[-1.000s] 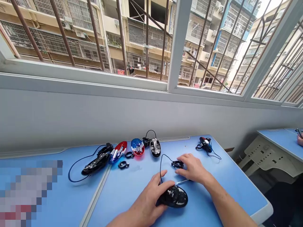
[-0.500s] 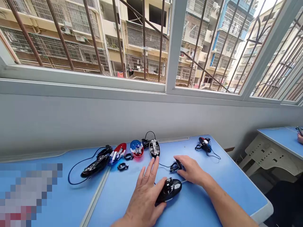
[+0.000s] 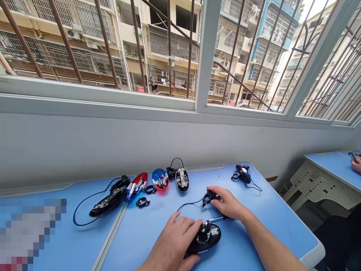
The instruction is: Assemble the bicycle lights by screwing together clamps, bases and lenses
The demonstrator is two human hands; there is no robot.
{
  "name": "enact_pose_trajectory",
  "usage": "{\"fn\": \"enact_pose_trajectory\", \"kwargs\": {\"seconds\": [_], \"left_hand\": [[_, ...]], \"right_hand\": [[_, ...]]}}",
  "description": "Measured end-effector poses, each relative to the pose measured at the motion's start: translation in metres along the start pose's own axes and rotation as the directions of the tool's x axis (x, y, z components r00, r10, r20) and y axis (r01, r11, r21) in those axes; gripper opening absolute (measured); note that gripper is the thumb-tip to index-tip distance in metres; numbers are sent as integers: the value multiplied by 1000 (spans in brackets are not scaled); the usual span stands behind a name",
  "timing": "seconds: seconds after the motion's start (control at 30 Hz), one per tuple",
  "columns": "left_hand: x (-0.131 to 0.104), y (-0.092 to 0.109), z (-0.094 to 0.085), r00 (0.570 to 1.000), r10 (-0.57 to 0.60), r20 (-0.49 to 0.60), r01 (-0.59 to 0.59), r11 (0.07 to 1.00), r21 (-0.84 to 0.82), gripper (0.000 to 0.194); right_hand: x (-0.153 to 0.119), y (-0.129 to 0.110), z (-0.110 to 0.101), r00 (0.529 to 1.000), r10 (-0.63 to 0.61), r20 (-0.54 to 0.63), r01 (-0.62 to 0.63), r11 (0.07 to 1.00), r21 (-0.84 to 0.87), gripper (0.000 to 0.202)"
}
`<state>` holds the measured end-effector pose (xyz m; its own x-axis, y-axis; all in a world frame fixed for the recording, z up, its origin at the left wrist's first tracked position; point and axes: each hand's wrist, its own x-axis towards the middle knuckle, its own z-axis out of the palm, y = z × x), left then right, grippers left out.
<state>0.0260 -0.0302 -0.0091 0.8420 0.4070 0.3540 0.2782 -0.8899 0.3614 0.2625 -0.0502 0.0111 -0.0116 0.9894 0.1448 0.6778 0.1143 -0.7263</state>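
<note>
My left hand (image 3: pixel 177 241) is closed around the left end of a black oval device (image 3: pixel 213 234), with thumb near and fingers over it. A black ring-shaped mount sits on top of the device. My right hand (image 3: pixel 228 201) grips a small black clamp piece (image 3: pixel 208 198) between thumb and fingers. A black cable (image 3: pixel 187 204) runs from this piece toward my left hand. The metal shaft of a screwdriver (image 3: pixel 216 219) lies between the device and my right hand; its dark handle is partly hidden under that hand.
Along the back of the blue table (image 3: pixel 270 226) lie an open black shell (image 3: pixel 182 179), a blue-red shell with batteries (image 3: pixel 160 179), another such shell (image 3: pixel 135 187), two black ring clamps (image 3: pixel 143 202), and a black cabled device (image 3: pixel 108 203). Another cabled device (image 3: pixel 243 174) lies right. A person's hand (image 3: pixel 356 164) shows far right.
My left fingers, spread out before, have curled onto the black device, which has shifted slightly right and nearer. More of the screwdriver shaft shows. My right hand stays at the clamp piece.
</note>
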Motion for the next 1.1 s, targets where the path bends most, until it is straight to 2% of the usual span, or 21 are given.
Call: {"fn": "enact_pose_trajectory", "kwargs": {"seconds": [0.13,0.27,0.37,0.57,0.67,0.83,1.1], "left_hand": [[2,3,-4,1000,10,20,-10,999,-43,64],[2,9,-6,1000,-4,-24,3,998,-63,61],[2,12,-6,999,-16,-35,13,997,-71,61],[2,6,-6,998,39,55,-33,994,-107,62],[3,4,-6,998,30,59,-23,993,-114,64],[1,4,-4,998,25,59,-18,993,-115,69],[0,5,-4,999,45,17,-43,993,-109,68]], "right_hand": [[0,1,5,1000,24,-20,-21,991,132,51],[2,2,10,997,73,-4,-68,948,312,49],[3,1,9,992,115,59,-129,875,466,47],[3,-5,4,974,149,167,-224,702,677,44],[3,-6,5,969,153,192,-245,642,726,46],[3,-8,6,968,158,197,-253,596,762,45],[1,-13,4,966,189,178,-257,600,757,41]]}}
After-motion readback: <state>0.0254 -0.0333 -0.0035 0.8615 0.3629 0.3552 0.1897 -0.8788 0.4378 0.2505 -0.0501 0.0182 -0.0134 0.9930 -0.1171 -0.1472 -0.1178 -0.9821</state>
